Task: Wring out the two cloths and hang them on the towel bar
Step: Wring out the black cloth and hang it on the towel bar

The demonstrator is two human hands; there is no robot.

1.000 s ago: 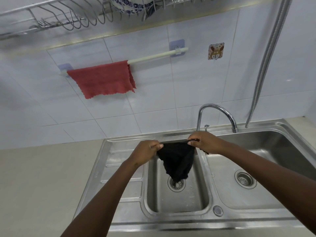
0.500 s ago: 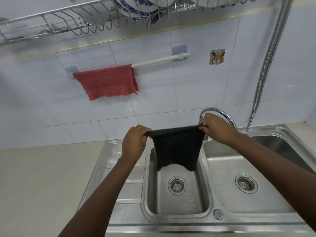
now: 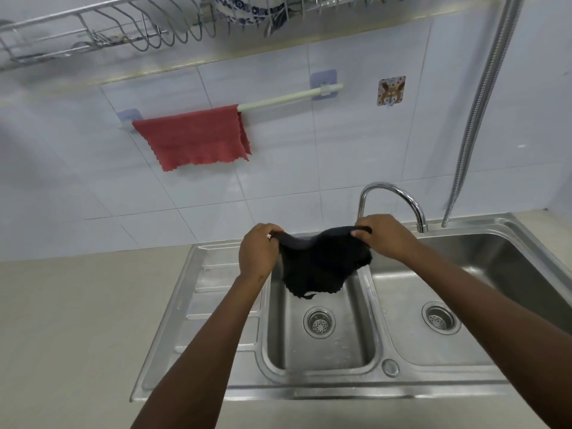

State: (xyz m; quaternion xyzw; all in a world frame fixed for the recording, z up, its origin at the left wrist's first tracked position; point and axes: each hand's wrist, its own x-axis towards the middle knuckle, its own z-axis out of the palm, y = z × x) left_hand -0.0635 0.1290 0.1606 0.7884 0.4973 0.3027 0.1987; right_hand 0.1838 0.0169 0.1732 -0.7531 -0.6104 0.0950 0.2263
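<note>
A black cloth [image 3: 318, 267] hangs slack and bunched above the small middle basin of the steel sink [image 3: 216, 308]. My left hand [image 3: 258, 250] pinches its left top corner and my right hand [image 3: 385, 238] pinches its right top corner. A red cloth [image 3: 195, 137] is draped over the left half of the white towel bar [image 3: 288, 99] on the tiled wall. The bar's right half is bare.
A curved chrome faucet [image 3: 399, 196] stands just behind my right hand. A metal hose [image 3: 476, 109] runs down the wall at right. A wire dish rack [image 3: 130, 29] with patterned bowls hangs overhead. A beige counter [image 3: 77, 329] lies left of the sink.
Both hands raised the black cloth and stretched it flat between them, then lowered it slightly and came closer, so it now sags and bunches. The red cloth has not moved.
</note>
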